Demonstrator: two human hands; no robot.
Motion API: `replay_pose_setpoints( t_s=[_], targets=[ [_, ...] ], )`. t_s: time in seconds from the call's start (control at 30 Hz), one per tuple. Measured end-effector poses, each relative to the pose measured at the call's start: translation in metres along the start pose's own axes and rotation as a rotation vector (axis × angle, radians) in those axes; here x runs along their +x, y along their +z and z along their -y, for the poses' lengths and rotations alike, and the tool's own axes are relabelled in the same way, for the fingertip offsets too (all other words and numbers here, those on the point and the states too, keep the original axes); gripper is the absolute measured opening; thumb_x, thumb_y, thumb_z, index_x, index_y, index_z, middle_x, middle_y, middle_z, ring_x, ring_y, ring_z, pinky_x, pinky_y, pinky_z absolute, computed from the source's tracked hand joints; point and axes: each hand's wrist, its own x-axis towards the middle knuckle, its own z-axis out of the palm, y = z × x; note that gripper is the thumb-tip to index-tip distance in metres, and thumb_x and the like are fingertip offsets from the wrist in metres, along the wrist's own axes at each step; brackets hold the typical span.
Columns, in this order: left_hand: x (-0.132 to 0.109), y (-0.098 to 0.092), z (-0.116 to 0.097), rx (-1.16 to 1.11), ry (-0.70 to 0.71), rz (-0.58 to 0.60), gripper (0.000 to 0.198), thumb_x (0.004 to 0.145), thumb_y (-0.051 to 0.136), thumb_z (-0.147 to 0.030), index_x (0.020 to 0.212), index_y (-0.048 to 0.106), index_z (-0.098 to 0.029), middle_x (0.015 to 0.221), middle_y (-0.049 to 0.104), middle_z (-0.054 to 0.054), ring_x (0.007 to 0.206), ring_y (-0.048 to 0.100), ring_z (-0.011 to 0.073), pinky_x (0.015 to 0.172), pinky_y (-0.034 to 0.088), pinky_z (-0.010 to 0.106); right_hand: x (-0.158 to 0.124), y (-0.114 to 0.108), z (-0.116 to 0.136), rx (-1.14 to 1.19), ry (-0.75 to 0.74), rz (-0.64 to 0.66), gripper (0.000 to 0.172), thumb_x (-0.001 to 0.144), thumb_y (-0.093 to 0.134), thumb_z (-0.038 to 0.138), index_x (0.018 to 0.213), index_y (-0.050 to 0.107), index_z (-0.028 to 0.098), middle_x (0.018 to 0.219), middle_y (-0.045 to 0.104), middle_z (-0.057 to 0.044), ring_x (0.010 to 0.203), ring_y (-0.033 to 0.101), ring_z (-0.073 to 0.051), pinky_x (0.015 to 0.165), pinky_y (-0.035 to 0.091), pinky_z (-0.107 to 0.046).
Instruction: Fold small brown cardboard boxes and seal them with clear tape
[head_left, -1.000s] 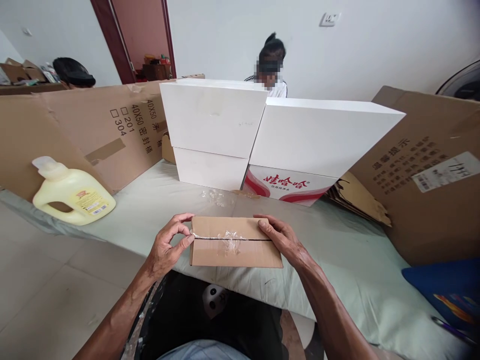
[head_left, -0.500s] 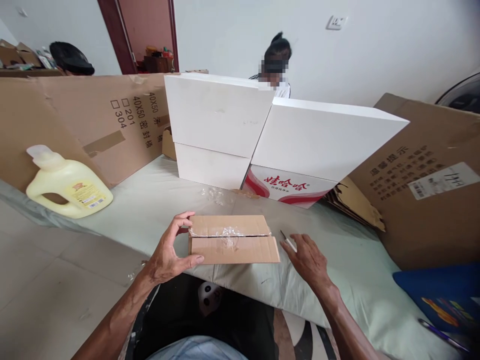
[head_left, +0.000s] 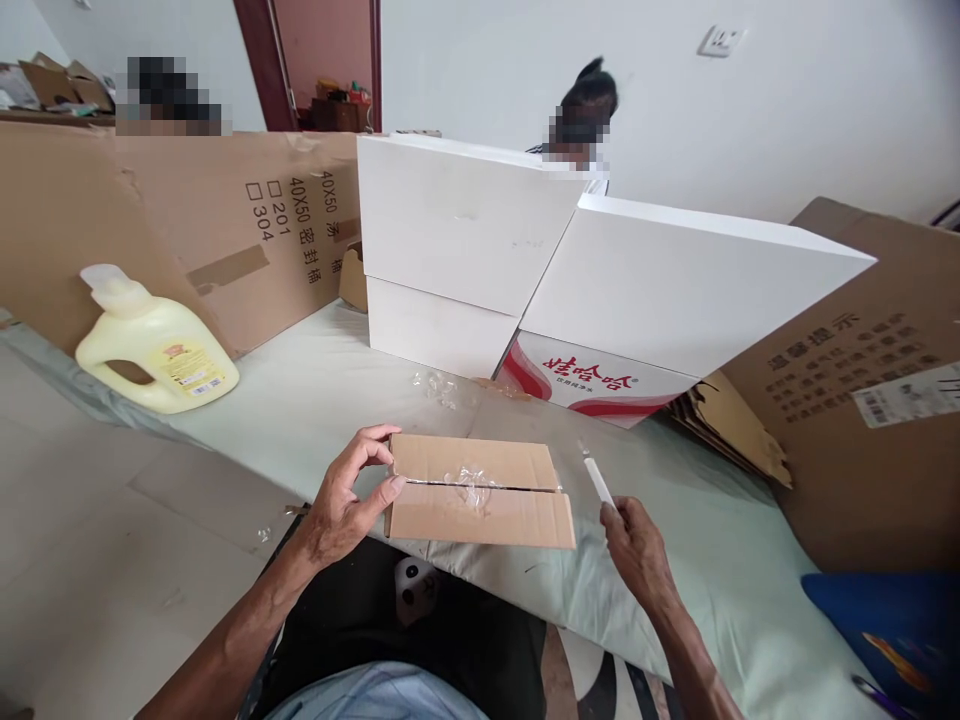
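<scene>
A small brown cardboard box (head_left: 510, 515) lies on the covered surface in front of me, with a slit between its two top flaps. Crumpled clear tape (head_left: 471, 487) clings across the middle of that slit. My left hand (head_left: 349, 500) grips the box's left end, thumb on the top and fingers at the far corner. To the right of the box, my right hand (head_left: 637, 550) is closed around a small white-handled knife (head_left: 598, 480). Its blade points up and away from me, apart from the box.
White cartons (head_left: 450, 230) stand beyond the box, near a scrap of clear plastic (head_left: 435, 388). A yellow jug (head_left: 161, 355) sits at left before a large brown carton (head_left: 247, 260). At right are another brown carton (head_left: 885, 450) and a blue item (head_left: 877, 630). Two people are behind the cartons.
My right hand has turned and drawn slightly toward me and rightward, so the knife now shows more fully. My left thumb has shifted from the box's near edge up toward the slit.
</scene>
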Motion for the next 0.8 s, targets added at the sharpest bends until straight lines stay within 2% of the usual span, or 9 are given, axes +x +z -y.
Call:
replay_pose_setpoints(
  t_s=[0.1, 0.2, 0.27, 0.33, 0.43, 0.57, 0.7, 0.8],
  targets=[
    [0.0, -0.001, -0.001, 0.021, 0.03, 0.007, 0.013, 0.106, 0.063, -0.036, 0.106, 0.057, -0.024, 0.152, 0.062, 0.016, 0.139, 0.061, 0.0283, 0.11, 0.053, 0.04, -0.007, -0.013, 0.035, 0.305, -0.054, 0.08, 0.052, 0.101, 0.043, 0.077, 0.101, 0.053, 0.026, 0.072, 0.05, 0.003, 0.058, 0.046, -0.017, 0.054, 0.041, -0.03],
    [-0.001, -0.003, -0.004, 0.041, 0.076, 0.045, 0.015, 0.103, 0.066, -0.033, 0.112, 0.057, -0.025, 0.154, 0.061, 0.016, 0.145, 0.059, 0.0303, 0.111, 0.053, 0.041, -0.019, -0.037, 0.076, 0.502, -0.176, 0.165, 0.054, 0.097, 0.063, 0.08, 0.097, 0.059, 0.026, 0.065, 0.04, 0.006, 0.055, 0.035, -0.014, 0.051, 0.031, -0.029],
    [-0.002, -0.005, -0.006, 0.055, 0.098, 0.071, 0.023, 0.099, 0.071, -0.031, 0.116, 0.058, -0.026, 0.156, 0.06, 0.017, 0.148, 0.058, 0.0328, 0.113, 0.053, 0.044, -0.028, -0.055, 0.103, 0.444, -0.298, 0.209, 0.053, 0.099, 0.064, 0.076, 0.084, 0.059, 0.025, 0.064, 0.04, 0.004, 0.058, 0.036, -0.014, 0.053, 0.032, -0.029],
    [-0.004, -0.007, -0.007, 0.067, 0.1, 0.077, 0.027, 0.096, 0.074, -0.031, 0.118, 0.059, -0.025, 0.157, 0.06, 0.018, 0.147, 0.059, 0.0341, 0.116, 0.052, 0.046, -0.035, -0.07, 0.125, 0.36, -0.421, 0.268, 0.055, 0.105, 0.058, 0.072, 0.078, 0.058, 0.024, 0.069, 0.048, 0.001, 0.063, 0.043, -0.016, 0.057, 0.037, -0.03],
    [-0.004, -0.008, -0.006, 0.068, 0.087, 0.069, 0.02, 0.1, 0.072, -0.033, 0.116, 0.062, -0.025, 0.156, 0.061, 0.017, 0.147, 0.06, 0.033, 0.119, 0.051, 0.047, -0.043, -0.084, 0.15, 0.26, -0.559, 0.348, 0.05, 0.11, 0.052, 0.065, 0.085, 0.064, 0.024, 0.078, 0.06, -0.003, 0.071, 0.054, -0.019, 0.064, 0.044, -0.031],
    [0.001, -0.01, -0.005, 0.05, 0.099, 0.066, 0.013, 0.106, 0.067, -0.036, 0.109, 0.07, -0.024, 0.153, 0.067, 0.016, 0.141, 0.065, 0.0313, 0.116, 0.054, 0.045, -0.047, -0.084, 0.169, 0.212, -0.646, 0.429, 0.039, 0.113, 0.052, 0.059, 0.099, 0.068, 0.026, 0.086, 0.066, -0.003, 0.075, 0.058, -0.019, 0.066, 0.044, -0.03],
    [0.012, -0.018, -0.004, 0.062, 0.208, 0.073, 0.012, 0.106, 0.07, -0.033, 0.104, 0.077, -0.023, 0.142, 0.075, 0.015, 0.131, 0.073, 0.0288, 0.11, 0.059, 0.042, -0.041, -0.075, 0.179, 0.175, -0.724, 0.414, 0.043, 0.115, 0.048, 0.056, 0.089, 0.06, 0.024, 0.083, 0.06, -0.001, 0.073, 0.053, -0.017, 0.066, 0.041, -0.031],
    [0.021, -0.027, -0.005, 0.079, 0.289, 0.165, 0.012, 0.105, 0.072, -0.029, 0.111, 0.08, -0.023, 0.147, 0.073, 0.016, 0.13, 0.074, 0.0279, 0.108, 0.061, 0.041, -0.037, -0.068, 0.182, 0.155, -0.74, 0.382, 0.043, 0.117, 0.045, 0.054, 0.089, 0.057, 0.024, 0.083, 0.06, -0.001, 0.073, 0.053, -0.017, 0.067, 0.039, -0.031]
  ],
)
